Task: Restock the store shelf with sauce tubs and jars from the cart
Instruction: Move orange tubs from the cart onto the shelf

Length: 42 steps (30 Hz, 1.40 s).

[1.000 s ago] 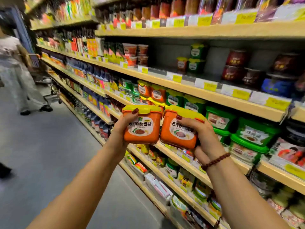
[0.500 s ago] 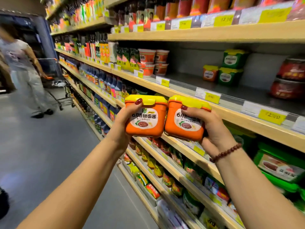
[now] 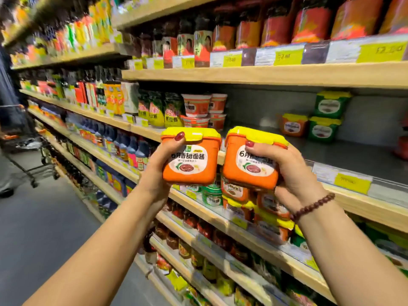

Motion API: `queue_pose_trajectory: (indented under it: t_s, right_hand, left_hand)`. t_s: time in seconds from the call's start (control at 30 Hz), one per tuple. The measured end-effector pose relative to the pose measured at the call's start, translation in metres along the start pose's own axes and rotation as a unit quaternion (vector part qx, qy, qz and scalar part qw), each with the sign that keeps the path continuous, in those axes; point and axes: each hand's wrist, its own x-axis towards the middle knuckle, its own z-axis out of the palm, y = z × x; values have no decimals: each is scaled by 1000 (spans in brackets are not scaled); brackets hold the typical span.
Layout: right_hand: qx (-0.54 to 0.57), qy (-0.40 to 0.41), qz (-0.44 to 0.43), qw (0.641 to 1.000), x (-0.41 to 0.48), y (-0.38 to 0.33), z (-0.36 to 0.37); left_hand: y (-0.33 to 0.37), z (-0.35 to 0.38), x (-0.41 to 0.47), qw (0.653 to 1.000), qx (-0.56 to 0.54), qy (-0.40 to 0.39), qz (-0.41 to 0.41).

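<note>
1. The left hand is gripping the left tub, an orange sauce tub with a yellow lid. Its thumb is lying up the front onto the lid and its fingers are curling round behind.
2. The right hand is clamping the right tub, a matching orange tub. The thumb is pressing across the label, and a bead bracelet is circling the wrist.
3. Both tubs are being held up side by side in the air, close together. The left one is standing upright and the right one is tilting slightly. Both are hanging in front of the edge of the shelf, not resting on it.
4. Just below the tubs, stacked tubs of the same orange kind are sitting on the next board down.
5. A yellow price tag is hanging on the shelf's front rail, to the right of the right hand.
6. At the back of the shelf a lone orange tub is standing beside two green tubs, which are stacked one on the other.
7. Further left on that level, red cups are standing in stacks.
8. Above, red-labelled jars are lining the upper board.
9. Far down the aisle on the left, a wire cart is standing on the grey floor.
</note>
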Motion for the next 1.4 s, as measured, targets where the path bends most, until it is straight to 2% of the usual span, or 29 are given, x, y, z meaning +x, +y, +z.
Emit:
queue_pose_trajectory:
  t_s: [0.37,0.7,0.97,1.13,1.23,1.4]
  right_hand:
    - [-31,36,-75,996,124,-16,10]
    - [-73,72,5,995,199,4,25]
    - [-151,123,48,980,243,31,42]
    - [-228,170,1,959,258,49,51]
    - [-300,194,-30,934,261,58,47]
    - [-423,167,-18,890,254,54,39]
  left_hand:
    - [-11,-24,117,998,-50,-8,36]
    - [-22,-57,189,995,-76,-46,55]
    - [-24,-99,239,991,-89,-100,9]
    - [-22,-113,257,984,-113,-134,-30]
    - [-27,-123,268,979,-123,-162,-31]
    - [-28,-127,276,976,-129,-169,-55]
